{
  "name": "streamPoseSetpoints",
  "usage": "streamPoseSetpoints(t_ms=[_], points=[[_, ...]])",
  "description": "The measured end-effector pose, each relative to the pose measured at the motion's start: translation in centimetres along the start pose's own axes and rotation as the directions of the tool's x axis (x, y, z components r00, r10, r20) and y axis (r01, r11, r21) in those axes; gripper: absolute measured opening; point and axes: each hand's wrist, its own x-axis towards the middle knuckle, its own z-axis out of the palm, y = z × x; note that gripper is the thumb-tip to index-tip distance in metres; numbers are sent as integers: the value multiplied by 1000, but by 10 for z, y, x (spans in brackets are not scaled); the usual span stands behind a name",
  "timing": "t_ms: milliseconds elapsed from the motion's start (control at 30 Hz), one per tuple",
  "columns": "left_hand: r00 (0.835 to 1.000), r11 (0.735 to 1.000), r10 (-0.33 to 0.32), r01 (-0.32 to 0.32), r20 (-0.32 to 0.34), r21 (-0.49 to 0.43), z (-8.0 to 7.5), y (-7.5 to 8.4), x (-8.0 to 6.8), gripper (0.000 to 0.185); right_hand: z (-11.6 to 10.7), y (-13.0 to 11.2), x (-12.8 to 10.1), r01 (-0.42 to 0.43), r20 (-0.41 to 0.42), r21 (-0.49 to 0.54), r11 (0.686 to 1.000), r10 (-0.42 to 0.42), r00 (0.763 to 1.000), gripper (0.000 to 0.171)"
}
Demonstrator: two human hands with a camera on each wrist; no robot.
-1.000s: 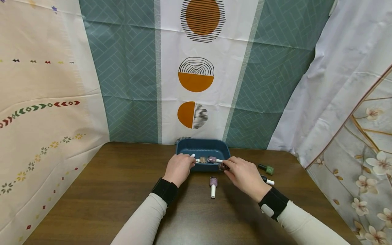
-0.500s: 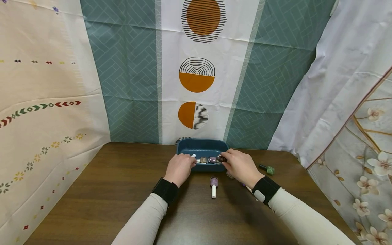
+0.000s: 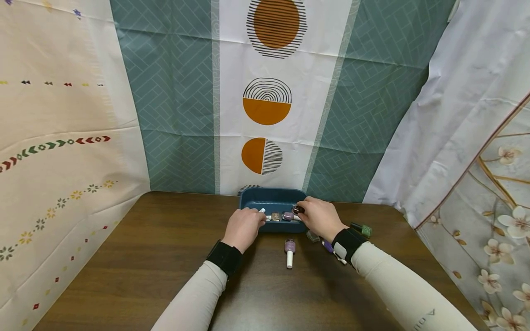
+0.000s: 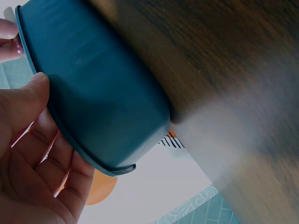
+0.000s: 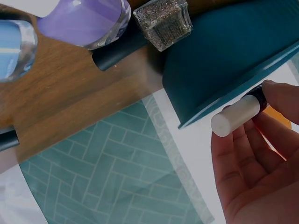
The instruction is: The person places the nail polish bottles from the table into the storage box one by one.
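Observation:
A dark teal bin (image 3: 285, 227) stands on the table by the back cloth. My left hand (image 3: 244, 226) pinches its front rim, thumb outside, fingers over the edge, as the left wrist view shows. Above the bin's right end, my right hand (image 3: 323, 216) holds a dark nail polish bottle (image 3: 297, 209); its white cap (image 5: 233, 117) points towards the right wrist camera. In the bin lie a glittery nail polish bottle (image 3: 276, 216) and a purple one (image 3: 287, 215). Another white cap (image 3: 262, 210) shows beside my left fingers.
A mauve bottle (image 3: 290, 246) lies in front of the bin. To the right are a glitter bottle (image 3: 312, 236), a violet bottle (image 3: 327, 246), a green bottle (image 3: 365, 231) and a light blue bottle (image 5: 16, 51). Patterned cloths hang behind and beside the table.
My right hand has carried the dark bottle up and slightly left, from the bin's front right rim to over its inside. The left hand keeps its grip on the rim.

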Motion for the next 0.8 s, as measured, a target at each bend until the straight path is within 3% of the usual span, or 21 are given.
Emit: streamPoseSetpoints(t_ms=[267,800], points=[[1000,1000,0,0,-6,0,1,-1,0,8,9,-1,9,-46,68,8,999,45,997,30],[1000,1000,-2,2,-2,-13,-1,1,0,7,20,-7,25,-41,134,-6,999,42,990,18]])
